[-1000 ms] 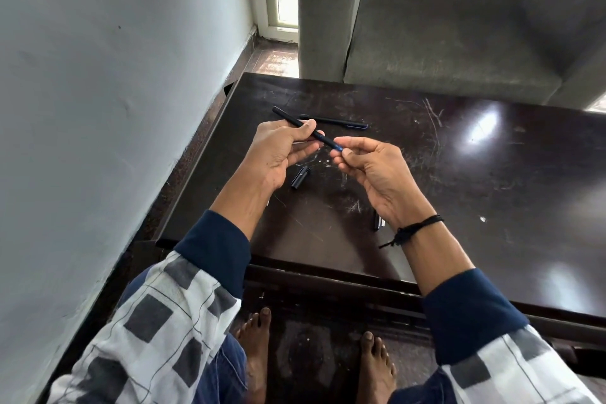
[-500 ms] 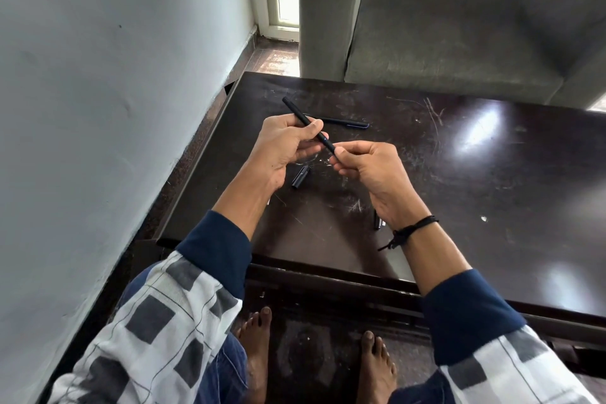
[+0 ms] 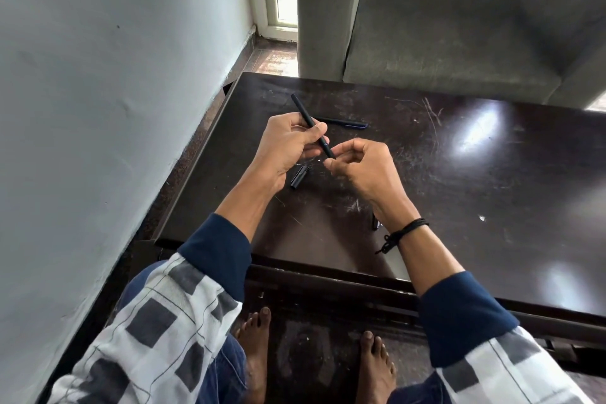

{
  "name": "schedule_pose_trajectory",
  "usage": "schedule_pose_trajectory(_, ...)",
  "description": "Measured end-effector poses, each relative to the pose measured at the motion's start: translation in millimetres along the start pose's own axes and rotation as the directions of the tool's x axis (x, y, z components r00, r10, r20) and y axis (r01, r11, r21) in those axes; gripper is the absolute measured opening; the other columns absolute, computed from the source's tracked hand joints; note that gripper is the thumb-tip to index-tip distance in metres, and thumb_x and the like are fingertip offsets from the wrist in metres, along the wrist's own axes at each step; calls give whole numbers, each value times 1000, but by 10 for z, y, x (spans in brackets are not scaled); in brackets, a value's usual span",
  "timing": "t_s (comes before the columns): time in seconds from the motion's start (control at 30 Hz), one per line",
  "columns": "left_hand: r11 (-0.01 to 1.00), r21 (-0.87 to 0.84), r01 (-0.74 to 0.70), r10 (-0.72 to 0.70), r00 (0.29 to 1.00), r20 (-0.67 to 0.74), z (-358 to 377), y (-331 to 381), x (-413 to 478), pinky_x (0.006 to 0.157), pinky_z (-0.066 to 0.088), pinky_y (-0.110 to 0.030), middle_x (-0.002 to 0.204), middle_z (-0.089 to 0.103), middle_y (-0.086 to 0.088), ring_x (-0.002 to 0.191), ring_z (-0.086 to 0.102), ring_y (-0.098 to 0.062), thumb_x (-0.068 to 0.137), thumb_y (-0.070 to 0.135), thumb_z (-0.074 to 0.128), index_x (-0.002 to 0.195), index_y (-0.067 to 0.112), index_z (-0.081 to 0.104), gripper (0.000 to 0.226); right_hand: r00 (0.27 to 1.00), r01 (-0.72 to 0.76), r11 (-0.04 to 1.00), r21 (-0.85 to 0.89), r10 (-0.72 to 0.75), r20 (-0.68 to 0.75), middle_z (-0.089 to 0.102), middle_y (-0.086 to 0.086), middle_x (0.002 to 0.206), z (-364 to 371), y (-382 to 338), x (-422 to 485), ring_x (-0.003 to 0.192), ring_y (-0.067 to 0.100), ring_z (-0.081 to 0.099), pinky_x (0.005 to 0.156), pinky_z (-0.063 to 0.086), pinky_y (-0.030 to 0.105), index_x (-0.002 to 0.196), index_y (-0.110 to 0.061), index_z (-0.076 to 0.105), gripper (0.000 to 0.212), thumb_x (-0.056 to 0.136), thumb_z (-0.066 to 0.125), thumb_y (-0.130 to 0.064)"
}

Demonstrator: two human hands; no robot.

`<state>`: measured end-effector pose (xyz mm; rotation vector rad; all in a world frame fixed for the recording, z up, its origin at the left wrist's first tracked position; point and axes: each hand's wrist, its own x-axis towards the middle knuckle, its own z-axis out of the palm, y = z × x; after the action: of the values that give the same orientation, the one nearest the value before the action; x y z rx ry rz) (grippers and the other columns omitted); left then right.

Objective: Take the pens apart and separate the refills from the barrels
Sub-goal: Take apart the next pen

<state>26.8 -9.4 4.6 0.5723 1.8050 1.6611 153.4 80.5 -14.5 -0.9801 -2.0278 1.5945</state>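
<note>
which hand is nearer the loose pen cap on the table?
Left. The left hand holds a pen just above the pen cap, its heel right beside it. The right hand is further off, to the cap's right.

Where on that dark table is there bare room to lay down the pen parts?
The table's right side, beyond the right hand, lies bare. Crowded: between the hands, with a cap and a second pen.

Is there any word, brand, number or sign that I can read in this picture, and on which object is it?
None can be read.
Held pen: plain black, no print shows.
Second pen on the table: no print shows.
Loose cap: too small to tell.
</note>
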Motion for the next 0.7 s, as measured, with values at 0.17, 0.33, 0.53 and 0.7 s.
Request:
schedule_pose_trajectory(0.17,1000,3,0,0,1000,3,-2,0,-3,67,58,-23,81,77,-7,77,76,-15,94,13,70,94,9,70,4,999,-20,997,69,18,29,73,2,68,32,3,11,62,9,66,61,53,21,86,-12,71,12,95,69,-3)
schedule_pose_trajectory(0.33,1000,6,2,-2,1000,16,13,7,-24,65,57,-21,81,77,-8,76,76,-14,94,13,69,94,9,69,4,999,0,1000,-28,-1,-44,71,-1,66,6,19,10,58,8,64,59,52,25,80,-17,68,17,82,84,-9)
schedule_pose_trajectory(0.53,1000,15,-8,8,1000,5,-6,2,-8,68,59,-24,83,77,-9,77,76,-16,94,13,70,93,8,70,4,1000,-21,1000,14,21,-2,74,7,73,19,23,27,65,14,64,64,53,33,81,-21,71,13,86,81,-15)
schedule_pose_trajectory(0.7,1000,24,-11,11,1000,8,-8,3,-10,69,58,-23,84,78,-9,78,76,-16,94,13,70,93,9,70,4,1000,-3,998,-68,3,-10,76,5,74,30,56,46,67,13,66,71,57,43,80,-22,72,11,89,76,-17)
